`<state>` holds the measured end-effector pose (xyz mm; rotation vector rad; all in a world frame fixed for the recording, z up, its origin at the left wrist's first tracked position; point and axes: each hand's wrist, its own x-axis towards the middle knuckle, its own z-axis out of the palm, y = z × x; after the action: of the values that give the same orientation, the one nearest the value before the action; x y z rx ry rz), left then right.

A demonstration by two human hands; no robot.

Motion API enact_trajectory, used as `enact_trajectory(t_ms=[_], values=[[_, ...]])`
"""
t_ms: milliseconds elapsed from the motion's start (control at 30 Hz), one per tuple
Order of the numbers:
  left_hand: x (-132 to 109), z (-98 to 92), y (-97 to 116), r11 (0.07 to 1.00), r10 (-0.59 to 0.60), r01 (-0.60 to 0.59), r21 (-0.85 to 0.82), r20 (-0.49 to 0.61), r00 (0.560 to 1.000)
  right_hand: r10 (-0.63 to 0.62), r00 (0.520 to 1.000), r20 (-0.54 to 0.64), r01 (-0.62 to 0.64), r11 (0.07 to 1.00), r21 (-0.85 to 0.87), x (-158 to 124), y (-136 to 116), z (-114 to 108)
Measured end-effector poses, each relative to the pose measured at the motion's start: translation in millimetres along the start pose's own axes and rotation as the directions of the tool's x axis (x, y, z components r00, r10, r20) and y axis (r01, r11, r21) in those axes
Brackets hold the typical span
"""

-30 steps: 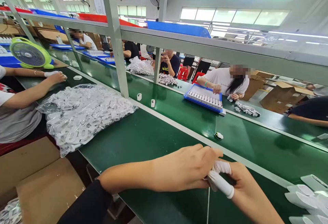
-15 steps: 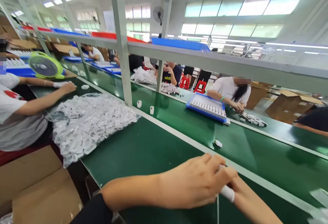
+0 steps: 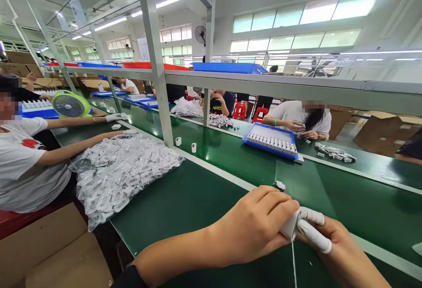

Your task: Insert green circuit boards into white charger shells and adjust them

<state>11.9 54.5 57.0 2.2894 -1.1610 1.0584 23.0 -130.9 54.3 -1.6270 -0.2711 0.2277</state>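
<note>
White rubber finger cots [image 3: 313, 228] sheathing outstretched fingers of unclenched right hand [image 3: 346, 255]; left hand [image 3: 260, 226] clamped round one, seemingly seating it, above green conveyor belt [image 3: 198, 200].

Two white finger covers [image 3: 317, 236] sit on neighbouring fingers of my right hand [image 3: 344, 255], which I hold stretched out. They are thin, smooth and snug. The upper one ends in a small rolled rim, and the lower one in a thicker rolled rim near the knuckle. Both lie almost level, tips pointing left, just above the green belt [image 3: 198, 200]. Their tips run into the pinch of my left hand [image 3: 260, 228], whose fingers close over them and hide the ends.
</note>
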Motion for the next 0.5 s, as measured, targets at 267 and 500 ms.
enact_trajectory(t_ms=[267,500], values=[[-1.0,4.3,7.2,0.964,0.108,-0.139,0.228,0.145,0.984,-0.001,0.963,0.269,0.072,0.965,-0.254,6.4,-7.7,-3.8],[-4.6,1.4,20.2,0.938,0.114,-0.211,0.274,0.330,0.937,0.113,0.915,0.387,0.012,0.952,-0.307,3.2,-2.5,-8.5]])
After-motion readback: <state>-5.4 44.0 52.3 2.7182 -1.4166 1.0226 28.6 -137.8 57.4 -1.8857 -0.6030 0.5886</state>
